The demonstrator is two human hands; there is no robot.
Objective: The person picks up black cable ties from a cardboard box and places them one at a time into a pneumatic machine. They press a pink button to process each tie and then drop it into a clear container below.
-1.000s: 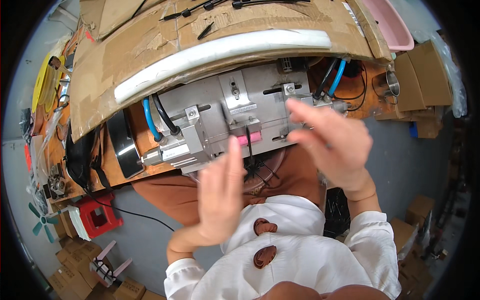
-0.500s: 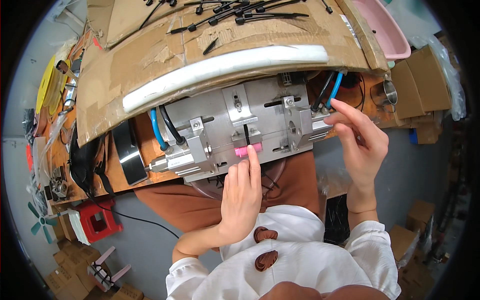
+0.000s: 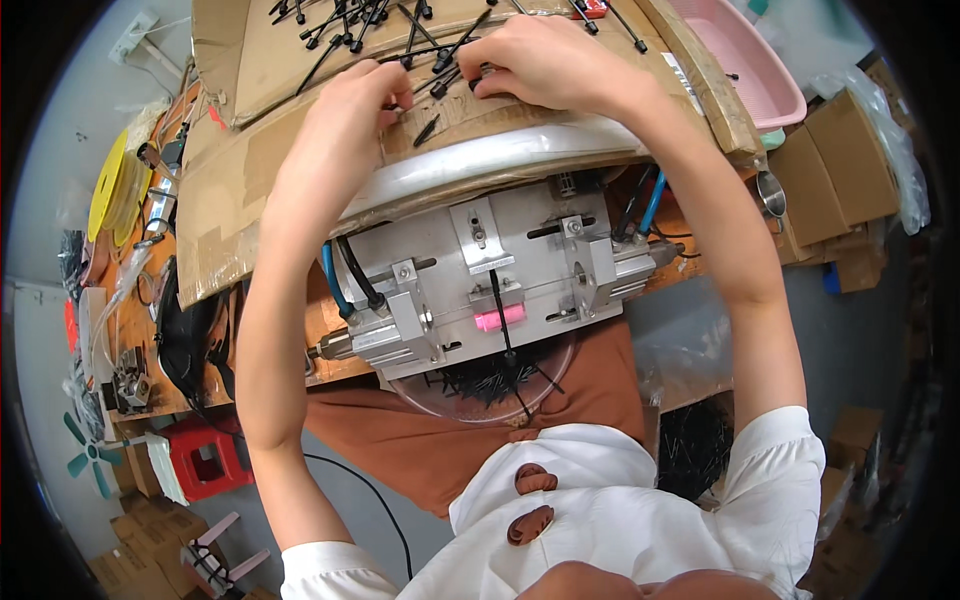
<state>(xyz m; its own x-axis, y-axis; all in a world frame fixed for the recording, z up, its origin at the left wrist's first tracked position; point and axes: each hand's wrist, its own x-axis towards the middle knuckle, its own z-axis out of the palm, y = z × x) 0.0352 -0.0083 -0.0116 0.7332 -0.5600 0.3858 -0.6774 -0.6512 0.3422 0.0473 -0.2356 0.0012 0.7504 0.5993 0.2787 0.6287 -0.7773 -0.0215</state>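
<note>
Both hands reach far over the metal jig (image 3: pixel 500 290) to the black pins (image 3: pixel 400 30) scattered on the cardboard sheet (image 3: pixel 270 70). The left hand (image 3: pixel 340 120) and right hand (image 3: pixel 545 60) pinch pins between narrow fingers; a loose grip could drop one among the jig's hoses (image 3: pixel 335 285).

Both hands, left hand (image 3: pixel 345 130) and right hand (image 3: pixel 545 60), rest on the cardboard (image 3: pixel 300 80) among scattered ties (image 3: pixel 440 40), behind the jig (image 3: pixel 490 285). A bowl (image 3: pixel 490 385) sits under the jig's near edge. A tray (image 3: pixel 755 65) lies right of the cardboard.

Thin black rods (image 3: pixel 440 52) lie scattered on cardboard sheet (image 3: pixel 270 70), far bench side.
</note>
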